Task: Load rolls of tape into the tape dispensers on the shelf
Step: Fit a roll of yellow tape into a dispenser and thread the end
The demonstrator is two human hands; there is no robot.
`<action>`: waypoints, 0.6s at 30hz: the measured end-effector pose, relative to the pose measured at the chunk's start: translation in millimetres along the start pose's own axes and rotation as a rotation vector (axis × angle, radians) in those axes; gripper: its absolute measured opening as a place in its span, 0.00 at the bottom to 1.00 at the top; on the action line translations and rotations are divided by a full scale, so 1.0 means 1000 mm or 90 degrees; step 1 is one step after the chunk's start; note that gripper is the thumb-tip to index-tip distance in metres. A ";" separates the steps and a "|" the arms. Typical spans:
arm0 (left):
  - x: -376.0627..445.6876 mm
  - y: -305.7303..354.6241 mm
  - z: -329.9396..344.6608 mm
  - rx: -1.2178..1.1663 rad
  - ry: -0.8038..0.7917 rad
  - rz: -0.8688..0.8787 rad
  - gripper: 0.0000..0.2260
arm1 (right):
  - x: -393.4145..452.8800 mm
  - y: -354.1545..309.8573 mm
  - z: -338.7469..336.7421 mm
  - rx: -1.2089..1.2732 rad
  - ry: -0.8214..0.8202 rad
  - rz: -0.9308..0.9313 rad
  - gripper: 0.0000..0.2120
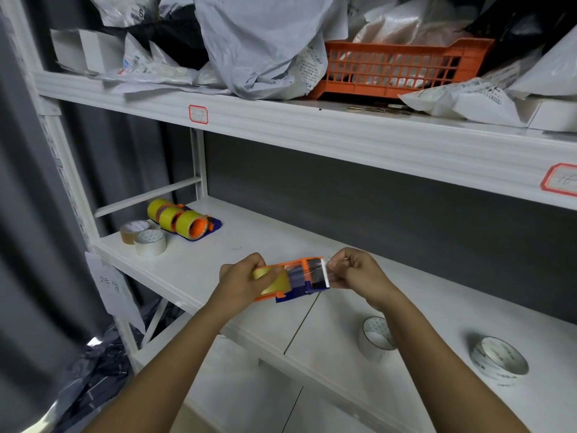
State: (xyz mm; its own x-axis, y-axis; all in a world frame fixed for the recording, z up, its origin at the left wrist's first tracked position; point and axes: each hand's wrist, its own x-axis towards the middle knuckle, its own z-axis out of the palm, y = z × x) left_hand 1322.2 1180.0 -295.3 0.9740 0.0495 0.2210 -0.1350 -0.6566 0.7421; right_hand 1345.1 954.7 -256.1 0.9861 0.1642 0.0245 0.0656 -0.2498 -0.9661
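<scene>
The orange and blue dispenser (295, 278) was held just above the shelf (218, 245), with a yellow roll (271, 281) already seated in it. The left hand (242, 276) gripped the roll end, fingers curled round it. The right hand (356, 270) pinched the clear tape end (327, 270) between closed fingers, drawn across the toothed blade. The risk seemed to be the tape sticking to itself or tearing early on the teeth if pulled at an angle. Further back on the shelf lay three loaded dispensers (184, 221) beside two spare rolls (143, 235). Two white rolls (437, 348) sat to the right. An orange basket (399, 67) stood on the shelf above.
</scene>
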 end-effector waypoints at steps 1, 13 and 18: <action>0.001 -0.002 -0.001 0.031 -0.021 -0.014 0.12 | 0.001 -0.002 -0.001 0.002 -0.017 0.014 0.09; 0.013 -0.022 -0.009 0.004 -0.161 -0.071 0.08 | 0.002 0.001 0.001 0.207 -0.039 0.086 0.08; 0.010 -0.010 -0.002 -0.054 -0.092 -0.146 0.11 | -0.004 -0.014 -0.001 0.245 -0.098 0.060 0.04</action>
State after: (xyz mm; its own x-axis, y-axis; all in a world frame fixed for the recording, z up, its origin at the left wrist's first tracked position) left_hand 1333.3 1188.6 -299.7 0.9959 0.0775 -0.0471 0.0833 -0.5748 0.8140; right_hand 1340.7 957.0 -242.5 0.9489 0.3055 -0.0797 -0.1147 0.0985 -0.9885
